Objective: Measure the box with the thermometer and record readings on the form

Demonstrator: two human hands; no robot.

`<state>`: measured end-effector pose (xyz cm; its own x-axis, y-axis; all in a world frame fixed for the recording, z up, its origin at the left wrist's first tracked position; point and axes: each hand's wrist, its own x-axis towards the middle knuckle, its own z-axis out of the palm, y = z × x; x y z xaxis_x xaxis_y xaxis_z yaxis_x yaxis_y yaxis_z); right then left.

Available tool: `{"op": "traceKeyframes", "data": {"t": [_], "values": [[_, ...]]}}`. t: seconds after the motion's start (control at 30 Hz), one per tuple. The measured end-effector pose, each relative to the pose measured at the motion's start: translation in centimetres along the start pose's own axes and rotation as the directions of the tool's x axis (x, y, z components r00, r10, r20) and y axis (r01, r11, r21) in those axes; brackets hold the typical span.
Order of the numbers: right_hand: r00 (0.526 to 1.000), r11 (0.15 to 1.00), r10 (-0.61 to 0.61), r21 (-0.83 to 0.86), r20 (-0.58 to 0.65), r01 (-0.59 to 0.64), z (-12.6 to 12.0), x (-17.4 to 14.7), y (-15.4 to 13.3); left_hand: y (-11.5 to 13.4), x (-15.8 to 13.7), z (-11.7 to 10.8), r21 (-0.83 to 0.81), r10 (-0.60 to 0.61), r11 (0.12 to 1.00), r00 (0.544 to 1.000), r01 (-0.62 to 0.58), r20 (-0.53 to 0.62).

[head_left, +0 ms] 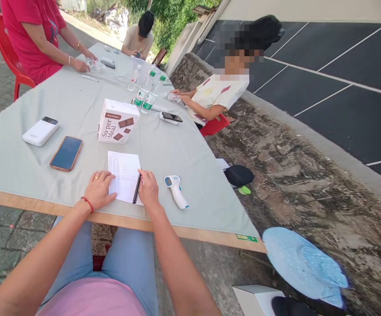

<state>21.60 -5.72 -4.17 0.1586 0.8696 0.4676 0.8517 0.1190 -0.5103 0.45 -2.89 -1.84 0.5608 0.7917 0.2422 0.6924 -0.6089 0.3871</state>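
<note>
A small sheet of white paper [124, 173], its left part covered in fine writing, lies on the table close to the front edge. My left hand [99, 188] rests flat at the paper's left edge, fingers spread, holding nothing. At the right edge my right hand [148, 188] grips a black pen [136, 188], which slants down along the paper. Just right of that hand lies a white and blue infrared thermometer [177, 192]. Beyond the paper stands a white box [117, 122] with brown pictures on it.
On the left of the cloth-covered table [15, 166] lie a phone [66, 152] and a white power bank [41, 131]. Green-capped water bottles [149, 96] and another phone [172, 116] are farther back. Three other people sit or stand around the table. A light blue hat [302, 263] is at the lower right.
</note>
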Motion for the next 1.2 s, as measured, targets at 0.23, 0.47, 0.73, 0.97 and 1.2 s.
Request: {"op": "traceKeyframes", "data": {"t": [0.23, 0.47, 0.73, 0.97, 1.2], "values": [[0.976, 0.976, -0.082, -0.180, 0.200, 0.119, -0.1, 2.5, 2.6, -0.2, -0.1, -0.2, -0.005, 0.002, 1.000, 1.000, -0.002, -0.008], [0.858, 0.738, 0.509, -0.478, -0.070, -0.476, -6.6, -0.3, 6.7, -0.5, -0.1, -0.2, -0.025, 0.012, 1.000, 0.999, -0.013, -0.033], [0.718, 0.668, 0.690, -0.464, 0.091, -0.582, -7.6, -2.0, 7.2, -0.7, -0.1, 0.0, -0.019, 0.002, 1.000, 0.999, -0.003, -0.039], [0.775, 0.605, 0.613, 0.540, 0.153, -0.585, -6.0, 0.0, 3.0, -1.2, 0.2, -0.6, -0.081, -0.043, 0.996, 0.998, 0.040, -0.035], [0.882, 0.079, 0.354, 0.929, 0.313, -0.361, -2.2, 3.7, -6.5, -2.2, 0.3, 0.3, -0.208, -0.091, 0.976, 0.991, 0.070, -0.094]]}}
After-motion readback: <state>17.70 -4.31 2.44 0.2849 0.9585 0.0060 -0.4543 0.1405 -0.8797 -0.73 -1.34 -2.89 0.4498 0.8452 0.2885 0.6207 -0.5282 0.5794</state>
